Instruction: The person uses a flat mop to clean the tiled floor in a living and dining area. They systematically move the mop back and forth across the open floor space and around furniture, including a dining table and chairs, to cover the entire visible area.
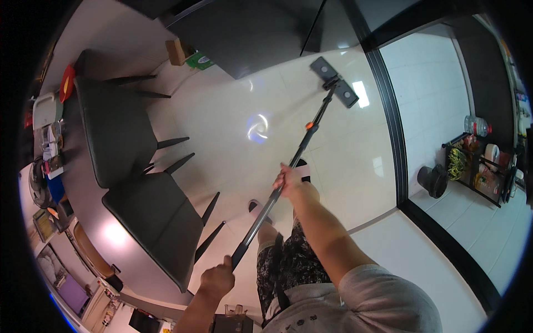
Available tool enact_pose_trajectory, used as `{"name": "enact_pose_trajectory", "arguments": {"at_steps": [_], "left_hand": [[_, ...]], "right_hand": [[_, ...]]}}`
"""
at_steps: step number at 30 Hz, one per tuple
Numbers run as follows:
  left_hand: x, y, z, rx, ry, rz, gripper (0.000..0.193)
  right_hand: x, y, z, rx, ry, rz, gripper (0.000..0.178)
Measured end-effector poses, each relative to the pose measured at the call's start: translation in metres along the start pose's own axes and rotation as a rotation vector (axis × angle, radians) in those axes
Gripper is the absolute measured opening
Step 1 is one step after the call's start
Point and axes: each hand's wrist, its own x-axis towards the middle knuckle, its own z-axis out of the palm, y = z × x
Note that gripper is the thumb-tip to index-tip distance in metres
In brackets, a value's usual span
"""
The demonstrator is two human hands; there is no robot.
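Note:
A flat mop slants across the middle of the view, its grey pole running from low left to far right. My left hand is closed around the dark grip at the pole's near end. Farther along, my right hand wraps the middle of the pole. Beyond it an orange collar sits on the pole. The dark rectangular mop head lies flat on the glossy floor near the sliding-door track. My slippered feet stand on either side of the pole.
Two dark chairs stand along a table on the left, their legs reaching onto the pale tiles. Dark cabinets line the far side. Past the black door track are a dark bucket-like container and a rack of goods.

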Motion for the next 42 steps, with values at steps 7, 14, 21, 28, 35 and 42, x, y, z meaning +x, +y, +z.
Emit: {"name": "enact_pose_trajectory", "arguments": {"at_steps": [7,14,21,28,35,42], "left_hand": [[0.1,0.082,-0.126,-0.074,-0.117,0.064,0.024],[0.033,0.078,-0.134,-0.266,-0.04,-0.076,0.022],[-0.159,0.011,0.057,-0.656,-0.12,-0.469,0.032],[-0.263,0.073,0.167,-1.409,-0.197,-0.9,0.028],[-0.181,0.08,0.21,-1.303,-0.149,-0.668,0.032],[-0.068,0.052,0.135,-1.396,-0.011,-0.65,0.044]], "right_hand": [[0.006,-0.176,0.024,-0.25,0.258,-0.444,0.016],[0.029,-0.152,0.035,-0.529,0.452,-0.53,0.009],[0.009,0.172,-0.025,-1.05,0.405,-0.595,0.016],[-0.05,0.29,-0.085,-1.471,0.328,-0.156,0.016],[0.014,0.246,-0.038,-1.65,-0.021,-0.435,0.026],[0.071,0.204,0.091,-1.494,0.103,-0.437,0.012]]}}
